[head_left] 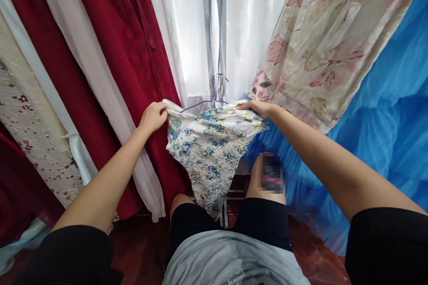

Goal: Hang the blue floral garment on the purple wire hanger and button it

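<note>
A white garment with blue and yellow floral print [214,151] hangs in front of me, wide at the top and narrowing downward. A thin purple hanger [214,93] runs inside its top edge, with the hook standing up above. My left hand [154,118] pinches the garment's upper left corner. On the other side, my right hand [256,107] grips the upper right edge, fingers closed on the cloth. The fabric is spread between both hands. Whether the hook touches the metal pole behind it, I cannot tell.
Dark red dresses [127,53] and pale gowns hang at the left. A floral beige dress [321,44] and a blue tulle gown [377,120] hang at the right. A grey metal pole [209,22] stands before white cloth [254,22]. The floor [140,249] is reddish.
</note>
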A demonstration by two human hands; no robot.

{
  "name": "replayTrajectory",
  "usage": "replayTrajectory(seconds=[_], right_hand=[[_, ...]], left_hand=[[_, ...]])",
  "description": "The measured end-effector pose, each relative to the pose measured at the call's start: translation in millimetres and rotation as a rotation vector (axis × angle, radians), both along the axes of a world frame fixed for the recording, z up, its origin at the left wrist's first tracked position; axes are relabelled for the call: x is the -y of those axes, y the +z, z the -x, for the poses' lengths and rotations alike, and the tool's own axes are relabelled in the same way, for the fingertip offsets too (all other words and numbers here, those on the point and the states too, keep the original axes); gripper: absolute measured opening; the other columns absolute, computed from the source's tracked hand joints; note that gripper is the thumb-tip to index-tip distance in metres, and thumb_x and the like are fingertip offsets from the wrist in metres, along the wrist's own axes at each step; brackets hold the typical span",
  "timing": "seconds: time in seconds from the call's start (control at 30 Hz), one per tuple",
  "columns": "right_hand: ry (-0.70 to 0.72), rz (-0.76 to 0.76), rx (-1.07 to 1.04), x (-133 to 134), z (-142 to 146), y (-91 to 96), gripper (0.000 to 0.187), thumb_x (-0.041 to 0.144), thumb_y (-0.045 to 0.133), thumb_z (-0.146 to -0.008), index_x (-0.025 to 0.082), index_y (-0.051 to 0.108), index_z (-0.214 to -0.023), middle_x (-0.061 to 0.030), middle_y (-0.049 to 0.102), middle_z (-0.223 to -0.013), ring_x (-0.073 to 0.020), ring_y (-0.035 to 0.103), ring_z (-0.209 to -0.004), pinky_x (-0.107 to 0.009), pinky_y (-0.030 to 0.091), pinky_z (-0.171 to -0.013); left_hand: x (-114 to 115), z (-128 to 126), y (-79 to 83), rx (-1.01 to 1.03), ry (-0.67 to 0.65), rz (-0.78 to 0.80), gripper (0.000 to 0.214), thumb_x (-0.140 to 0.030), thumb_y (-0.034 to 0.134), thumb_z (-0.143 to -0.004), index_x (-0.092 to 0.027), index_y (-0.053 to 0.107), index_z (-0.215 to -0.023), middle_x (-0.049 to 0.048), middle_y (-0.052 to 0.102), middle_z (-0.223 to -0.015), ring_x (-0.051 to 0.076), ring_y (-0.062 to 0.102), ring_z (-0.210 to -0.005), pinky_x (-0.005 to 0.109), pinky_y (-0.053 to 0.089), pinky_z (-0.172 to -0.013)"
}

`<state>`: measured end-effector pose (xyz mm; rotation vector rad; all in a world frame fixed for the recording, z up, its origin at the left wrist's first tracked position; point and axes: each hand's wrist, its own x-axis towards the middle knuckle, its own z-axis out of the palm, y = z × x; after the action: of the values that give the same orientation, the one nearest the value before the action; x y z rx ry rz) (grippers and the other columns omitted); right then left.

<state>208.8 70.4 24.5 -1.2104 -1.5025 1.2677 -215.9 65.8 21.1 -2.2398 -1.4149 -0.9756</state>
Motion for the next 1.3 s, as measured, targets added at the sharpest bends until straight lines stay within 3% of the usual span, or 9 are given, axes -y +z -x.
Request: replayTrajectory(seconds=[0.13,0.37,0.53,0.7,0.8,0.93,1.07,1.17,1.3], right_hand=[[0.115,0.26,-0.036,-2,-6,-1.0,0.017,0.029,0.07,-0.084,0.014,0.075,-0.091,-0.0126,0.077,-0.08,-0.0265,0.07,-0.064,-0.041,0.06,-0.068],[0.121,0.25,-0.095,4,-40,-28.3,0.026,0.042,0.071,-0.086,0.017,0.075,-0.092,-0.0118,0.078,-0.086,-0.0258,0.072,-0.075,-0.037,0.06,-0.069],[0.201,0.096,-0.137,12,-68,-48.2,0.02,0.032,0.079,-0.077,0.016,0.072,-0.085,-0.0089,0.076,-0.082,-0.0225,0.071,-0.074,-0.032,0.057,-0.07],[0.061,-0.011,-0.239,16,-62,-15.5,0.014,0.028,0.075,-0.076,0.015,0.07,-0.081,-0.0077,0.074,-0.072,-0.021,0.068,-0.064,-0.032,0.056,-0.068],[0.026,-0.066,-0.341,24,-38,15.3,0.016,0.033,0.07,-0.079,0.017,0.068,-0.082,-0.0077,0.073,-0.071,-0.0231,0.067,-0.068,-0.034,0.056,-0.072],[0.169,-0.289,-0.153,62,14,37.1,0.018,0.036,0.069,-0.082,0.019,0.068,-0.083,-0.0055,0.071,-0.075,-0.0224,0.066,-0.076,-0.033,0.053,-0.075],[0.385,-0.7,0.453,136,63,27.5,0.021,0.034,0.057,-0.096,0.016,0.067,-0.089,-0.0029,0.066,-0.077,-0.0167,0.058,-0.068,-0.03,0.047,-0.07],[0.63,-0.887,0.64,188,78,11.8,0.028,0.037,0.057,-0.099,0.015,0.068,-0.113,-0.0091,0.071,-0.098,-0.0179,0.063,-0.075,-0.03,0.048,-0.072],[0.853,-0.941,0.504,212,81,-1.1,0.055,0.04,0.056,-0.101,0.02,0.044,-0.151,-0.0132,0.06,-0.137,-0.0222,0.062,-0.116,-0.031,0.048,-0.095]], left_hand=[[-20,-52,11.4,0.3,-0.22,0.157,0.031,-0.028,0.055,-0.086,-0.016,0.066,-0.112,0.007,0.073,-0.101,0.02,0.063,-0.088,0.031,0.046,-0.085],[-27,-79,-6.2,0.472,-0.068,0.093,0.035,-0.051,0.057,-0.09,-0.018,0.058,-0.078,-0.0001,0.058,-0.067,0.015,0.051,-0.067,0.027,0.036,-0.066],[-5,-78,-6.3,0.294,-0.188,0.082,0.049,-0.058,0.045,-0.095,-0.016,0.064,-0.078,0.0016,0.06,-0.071,0.017,0.052,-0.07,0.027,0.036,-0.066],[1,-85,6.1,0.158,-0.208,0.094,0.045,-0.055,0.058,-0.088,-0.017,0.072,-0.108,0.0054,0.071,-0.092,0.021,0.059,-0.079,0.027,0.04,-0.072],[-9,-86,12.3,0.238,-0.117,0.02,0.034,-0.046,0.058,-0.088,-0.018,0.073,-0.1,0.0043,0.071,-0.087,0.019,0.058,-0.075,0.027,0.039,-0.071],[-23,-79,7.0,0.443,-0.004,-0.042,0.024,-0.038,0.059,-0.087,-0.017,0.069,-0.08,0.0035,0.067,-0.075,0.017,0.056,-0.07,0.026,0.037,-0.066],[-22,-72,-10.9,0.75,-0.001,-0.125,0.046,-0.049,0.043,-0.098,-0.017,0.062,-0.072,0.001,0.053,-0.06,0.014,0.047,-0.057,0.025,0.033,-0.056],[-14,-78,-19.2,1.068,-0.146,-0.152,0.056,-0.061,0.034,-0.099,-0.019,0.057,-0.069,-0.0037,0.037,-0.051,0.012,0.035,-0.046,0.024,0.028,-0.048],[2,-111,-15.6,1.286,-0.454,0.115,0.062,-0.069,0.032,-0.097,-0.019,0.054,-0.067,-0.0073,0.026,-0.044,0.009,0.023,-0.038,0.023,0.021,-0.042]])
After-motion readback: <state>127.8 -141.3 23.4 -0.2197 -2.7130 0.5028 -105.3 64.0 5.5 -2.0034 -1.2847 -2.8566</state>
